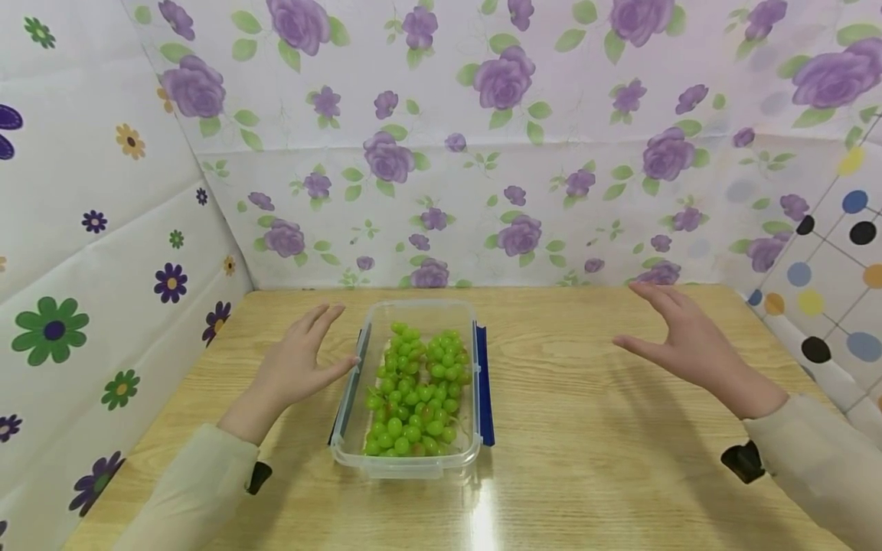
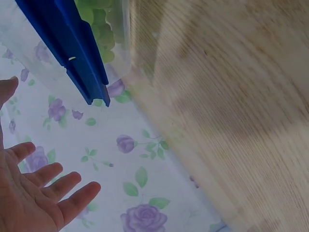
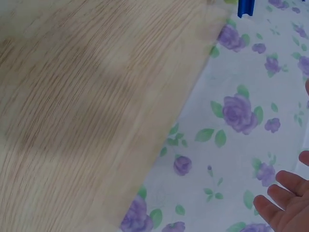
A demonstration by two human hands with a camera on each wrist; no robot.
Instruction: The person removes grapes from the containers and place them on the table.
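A clear plastic food container (image 1: 403,463) stands on the table without a lid over it, its blue side clips (image 1: 485,386) hanging down along both long sides. Inside lies a bunch of green grapes (image 1: 413,398). My left hand (image 1: 292,363) hovers just left of the container, fingers spread, its thumb tip near the rim; whether it touches cannot be told. In the left wrist view, one blue clip (image 2: 72,53) shows above the spread fingers. Well to the container's right, my right hand (image 1: 696,348) is held in the air, thumb and fingers apart, with nothing in it.
The wooden table (image 1: 565,459) reaches back to a wall hung with purple-flowered cloth (image 1: 441,153). Flower-patterned sheeting (image 1: 103,252) bounds the left side, and dotted sheeting (image 1: 827,298) bounds the right.
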